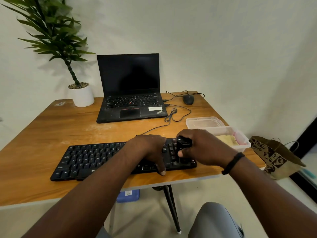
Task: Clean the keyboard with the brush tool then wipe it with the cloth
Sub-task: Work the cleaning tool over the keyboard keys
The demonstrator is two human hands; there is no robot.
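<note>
A black keyboard (89, 158) lies along the front of the wooden table (51, 127). My left hand (149, 150) rests flat on its right-middle part, thumb hooked over the front edge. My right hand (202, 146) grips a black brush tool (182, 144) and holds it down on the keys at the keyboard's right end. The brush bristles are hidden by the tool and my fingers. A yellow cloth (226, 140) lies in a clear plastic box (243, 143) just right of my right hand.
An open black laptop (130, 93) stands at the back centre, a wired mouse (188, 99) to its right, a potted plant (81, 95) at back left. A box lid (204, 122) lies behind the box. Cables (173, 115) cross the table. A paper bag (277, 157) stands on the floor, right.
</note>
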